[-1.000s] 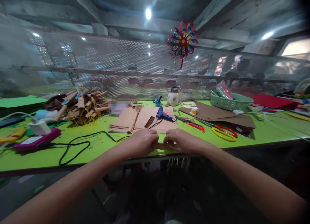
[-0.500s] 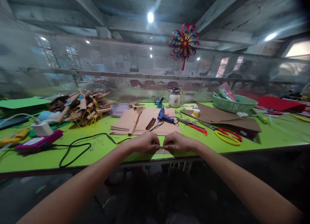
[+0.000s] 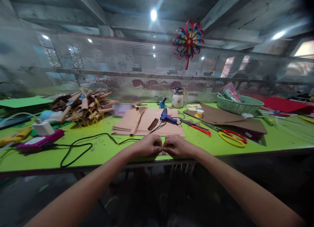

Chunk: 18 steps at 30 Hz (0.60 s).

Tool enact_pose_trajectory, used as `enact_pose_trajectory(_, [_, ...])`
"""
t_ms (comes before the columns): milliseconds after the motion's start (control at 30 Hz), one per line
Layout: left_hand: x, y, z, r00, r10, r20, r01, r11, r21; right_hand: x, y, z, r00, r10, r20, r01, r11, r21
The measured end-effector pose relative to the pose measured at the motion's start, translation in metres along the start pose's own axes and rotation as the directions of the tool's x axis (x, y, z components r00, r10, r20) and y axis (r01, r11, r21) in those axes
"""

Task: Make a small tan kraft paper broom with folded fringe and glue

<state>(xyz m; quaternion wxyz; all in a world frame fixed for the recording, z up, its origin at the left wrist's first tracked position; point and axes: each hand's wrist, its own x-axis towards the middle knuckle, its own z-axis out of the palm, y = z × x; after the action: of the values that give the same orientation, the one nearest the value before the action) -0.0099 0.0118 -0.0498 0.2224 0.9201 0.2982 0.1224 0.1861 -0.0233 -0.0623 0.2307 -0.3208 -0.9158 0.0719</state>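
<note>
At the left of the frame, a purple device [image 3: 39, 141] and a white charger [image 3: 44, 128] are lying on the green table [image 3: 103, 153]. A black cable [image 3: 80, 148] is looping from them toward the middle. Behind it, in the middle left, a pile of rolled paper cones [image 3: 83, 106] is sitting where it sat a second ago.

In the lower middle, at the table's near edge, the left hand [image 3: 148, 144] is curling shut. Its fingertips are pinching one end of a small brown paper piece [image 3: 164, 152]. The right hand [image 3: 178, 145] is curling the same way and pinching the other end. The two hands are now meeting knuckle to knuckle. A second ago they were holding apart, with a wider strip of the brown paper showing between them. Now only a sliver of it is peeking out under the fingertips, resting on the table edge; the rest is hidden by the fingers.

Just behind the hands, a stack of brown sheets [image 3: 147, 124] is lying flat, unmoved. A blue glue gun [image 3: 167, 116] is resting on its far right corner.

Further right, red scissors [image 3: 200, 129] and yellow scissors [image 3: 233, 137] are lying on the table. A green basket [image 3: 239, 104] is standing behind them in the middle right. None of these are changing place.
</note>
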Motion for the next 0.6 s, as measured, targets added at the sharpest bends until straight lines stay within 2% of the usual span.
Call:
enact_pose_trajectory(200, [-0.001,0.002,-0.006,0.998,-0.005,0.057,0.006,1.0,-0.015,-0.003,0.0,0.003,1.0,0.01,-0.013,-0.01,0.999,0.031])
enact_pose_trajectory(367, [-0.002,-0.004,-0.014,0.979,-0.077,0.187,0.096,0.991,-0.096,-0.003,-0.002,0.004,1.0,0.001,-0.03,-0.001,1.0,0.01])
enact_pose_trajectory(600, [0.002,-0.01,-0.021,0.963,-0.106,0.247,0.119,0.992,-0.04,-0.007,-0.002,0.006,1.0,0.006,-0.031,-0.006,1.0,-0.008])
